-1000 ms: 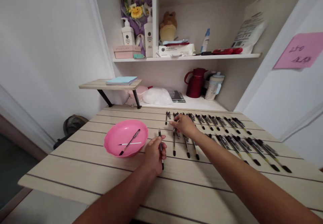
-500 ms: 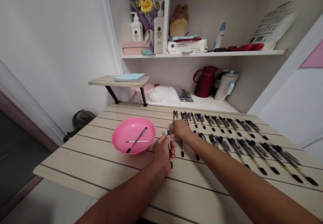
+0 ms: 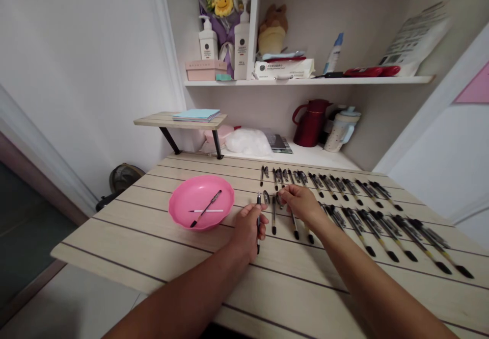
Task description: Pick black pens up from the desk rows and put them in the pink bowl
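My left hand (image 3: 250, 227) is closed round a black pen (image 3: 259, 216), held roughly upright just right of the bowl. With thumb and fingertips together, my right hand (image 3: 300, 201) pinches a dark pen cap (image 3: 279, 200) at the table surface. Left of those fingertips lies another loose cap (image 3: 266, 197), with an uncapped pen (image 3: 274, 216) beside it. Under and beside my right hand, more pens (image 3: 294, 225) are partly covered. In the pink bowl (image 3: 178, 193) lie a clear-barrelled pen (image 3: 206, 209) and a thin white stick (image 3: 216, 211).
Two rows of pens and caps spread over the right of the table, a back row (image 3: 346, 188) and a front row (image 3: 382, 234). A small raised stand (image 3: 160, 120) holds blue paper (image 3: 196, 114). Behind are a red jug (image 3: 311, 125) and a pale tumbler (image 3: 341, 130).
My right hand has moved right along the table, uncovering a loose cap where its fingers were. My left hand keeps its pen in nearly the same place.
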The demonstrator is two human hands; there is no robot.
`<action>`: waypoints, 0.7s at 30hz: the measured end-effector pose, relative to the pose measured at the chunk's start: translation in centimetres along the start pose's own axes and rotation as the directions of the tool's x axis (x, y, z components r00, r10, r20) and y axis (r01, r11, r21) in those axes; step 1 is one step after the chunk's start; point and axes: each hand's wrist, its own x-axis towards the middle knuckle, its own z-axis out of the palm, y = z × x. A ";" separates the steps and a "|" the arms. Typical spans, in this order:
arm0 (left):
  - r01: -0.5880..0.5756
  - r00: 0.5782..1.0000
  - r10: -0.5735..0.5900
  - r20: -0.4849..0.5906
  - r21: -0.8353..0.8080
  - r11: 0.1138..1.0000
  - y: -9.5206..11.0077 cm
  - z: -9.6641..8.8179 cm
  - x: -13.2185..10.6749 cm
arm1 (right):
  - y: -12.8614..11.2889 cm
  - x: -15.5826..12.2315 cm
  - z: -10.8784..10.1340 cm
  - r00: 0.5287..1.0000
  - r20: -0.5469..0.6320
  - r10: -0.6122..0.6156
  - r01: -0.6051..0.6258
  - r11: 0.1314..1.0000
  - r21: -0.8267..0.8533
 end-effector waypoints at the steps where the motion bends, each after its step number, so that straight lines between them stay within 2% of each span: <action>1: -0.004 1.000 0.004 -0.005 0.003 1.000 0.0 0.0 0.0 | 0.2 -0.6 -0.2 1.000 -0.001 -0.032 0.031 0.998 -0.056; 3: -0.012 1.000 0.012 -0.017 0.005 1.000 0.1 0.0 -0.1 | 0.1 -1.9 -0.4 0.994 0.052 -0.100 0.111 0.960 -0.259; 5: -0.019 1.000 0.019 -0.025 0.008 1.000 0.2 -0.1 0.0 | -0.6 -3.3 -0.2 0.985 0.119 -0.124 0.165 0.873 -0.459; 8: -0.020 0.999 0.020 -0.027 0.018 1.000 0.3 -0.1 0.0 | -1.9 -4.6 0.9 0.985 0.130 -0.113 0.170 0.756 -0.632; 14: -0.026 0.998 0.028 -0.049 0.037 0.999 0.3 -0.2 0.1 | -2.8 -3.4 2.7 0.991 0.118 -0.065 0.130 0.677 -0.724; 21: -0.028 0.999 0.030 -0.042 0.033 0.999 0.3 -0.1 0.0 | -2.2 -2.4 3.1 0.986 0.166 -0.019 0.137 0.658 -0.740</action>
